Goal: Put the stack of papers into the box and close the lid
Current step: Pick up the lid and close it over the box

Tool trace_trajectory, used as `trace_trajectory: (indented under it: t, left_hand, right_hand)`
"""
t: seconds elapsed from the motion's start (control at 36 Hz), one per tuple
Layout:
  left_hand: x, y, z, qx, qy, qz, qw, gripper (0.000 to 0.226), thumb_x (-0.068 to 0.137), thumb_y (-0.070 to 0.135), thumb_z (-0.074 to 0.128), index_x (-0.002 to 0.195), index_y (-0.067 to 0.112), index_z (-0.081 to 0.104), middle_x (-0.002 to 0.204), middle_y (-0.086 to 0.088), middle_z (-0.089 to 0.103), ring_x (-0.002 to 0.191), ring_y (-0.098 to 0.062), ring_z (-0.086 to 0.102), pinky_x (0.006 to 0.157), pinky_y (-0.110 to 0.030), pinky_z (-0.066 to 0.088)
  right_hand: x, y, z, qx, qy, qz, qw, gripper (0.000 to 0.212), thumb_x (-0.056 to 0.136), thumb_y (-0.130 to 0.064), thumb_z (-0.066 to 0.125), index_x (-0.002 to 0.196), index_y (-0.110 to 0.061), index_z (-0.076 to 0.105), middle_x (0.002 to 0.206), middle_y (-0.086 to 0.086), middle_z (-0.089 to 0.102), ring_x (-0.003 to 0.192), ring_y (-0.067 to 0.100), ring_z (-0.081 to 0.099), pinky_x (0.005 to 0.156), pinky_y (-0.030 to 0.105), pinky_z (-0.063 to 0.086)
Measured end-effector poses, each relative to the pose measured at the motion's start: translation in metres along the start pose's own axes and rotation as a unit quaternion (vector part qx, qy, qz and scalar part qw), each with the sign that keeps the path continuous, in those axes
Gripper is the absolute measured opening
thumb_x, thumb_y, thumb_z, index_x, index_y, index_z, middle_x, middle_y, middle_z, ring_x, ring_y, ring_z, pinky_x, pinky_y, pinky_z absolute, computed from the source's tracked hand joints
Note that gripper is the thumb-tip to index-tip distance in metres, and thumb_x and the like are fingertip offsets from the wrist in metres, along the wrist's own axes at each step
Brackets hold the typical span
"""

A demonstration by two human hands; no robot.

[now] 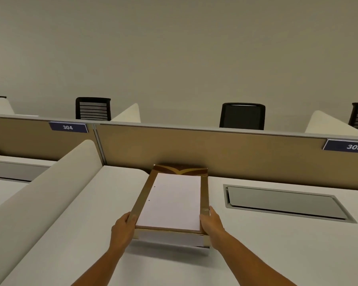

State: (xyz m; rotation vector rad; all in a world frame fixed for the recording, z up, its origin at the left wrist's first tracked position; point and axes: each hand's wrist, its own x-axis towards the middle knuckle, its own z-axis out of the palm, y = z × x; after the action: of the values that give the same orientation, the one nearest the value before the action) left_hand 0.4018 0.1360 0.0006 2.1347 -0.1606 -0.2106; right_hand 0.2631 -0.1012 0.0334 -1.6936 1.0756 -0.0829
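The left hand [123, 225] and right hand [212, 222] each clasp a near corner of the stack of papers [171, 201], fingers curled around its side edges. The white stack lies in or on the gold-and-brown box [204, 193]; which cannot be told. The box rests on the white desk [277, 244], its far end against the tan partition [215, 149].

— Beyond the tan partition [225, 149]?
— Three black chairs [242, 116], well apart.
— On the partition?
— Blue plates: 304 [68, 127] left, 303 [347, 145] right.
— In the white desk [277, 244]?
— A grey cable hatch [285, 202], shut.
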Motion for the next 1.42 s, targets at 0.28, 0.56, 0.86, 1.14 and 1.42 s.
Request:
trace_trajectory:
  t: [0.28,0.56,0.86,1.14,1.42]
  left_hand:
    - [0.003,-0.001,0.003,0.051,-0.002,-0.005,0.999,0.026,0.101,0.026,0.049,0.109,0.009,0.067,0.085,-0.009,0.07,0.075,-0.023,0.063,0.069,-0.031,0.046]
    - [0.004,-0.003,0.006,0.072,0.029,-0.008,0.997,0.033,0.102,0.023,0.048,0.078,0.011,0.067,0.06,-0.003,0.06,0.054,-0.016,0.054,0.054,-0.025,0.043]
    - [0.005,-0.005,0.016,0.073,0.05,-0.048,0.995,0.036,0.101,0.023,0.05,0.076,0.005,0.068,0.069,-0.011,0.067,0.059,-0.021,0.058,0.064,-0.028,0.047]
    - [0.008,-0.006,0.02,0.084,0.055,-0.08,0.992,0.036,0.1,0.02,0.052,0.071,0.004,0.067,0.064,-0.01,0.064,0.056,-0.021,0.057,0.063,-0.029,0.047]
    - [0.003,-0.007,0.017,0.128,0.038,-0.074,0.988,0.038,0.101,0.023,0.05,0.071,0.005,0.065,0.063,-0.008,0.061,0.059,-0.02,0.057,0.064,-0.03,0.046]
  right_hand:
    - [0.008,0.015,-0.001,-0.096,-0.002,-0.024,0.995,0.046,0.107,-0.025,0.038,0.151,-0.017,0.034,0.149,0.01,0.049,0.13,0.032,0.054,0.103,0.038,0.049]
    - [0.016,0.022,0.007,-0.136,0.017,-0.024,0.99,0.042,0.108,-0.028,0.031,0.146,-0.013,0.04,0.141,0.012,0.056,0.125,0.032,0.057,0.107,0.042,0.049]
    - [0.025,0.029,0.01,-0.122,0.002,-0.001,0.993,0.042,0.107,-0.032,0.031,0.142,-0.013,0.044,0.139,0.011,0.057,0.124,0.03,0.057,0.107,0.038,0.047]
    - [0.031,0.034,0.01,-0.098,-0.005,0.021,0.995,0.043,0.106,-0.036,0.033,0.139,-0.015,0.048,0.116,0.005,0.06,0.094,0.019,0.052,0.084,0.029,0.044]
    - [0.022,0.031,0.0,-0.14,-0.036,0.026,0.989,0.042,0.106,-0.03,0.034,0.141,-0.011,0.048,0.11,0.005,0.06,0.092,0.019,0.056,0.082,0.027,0.046]
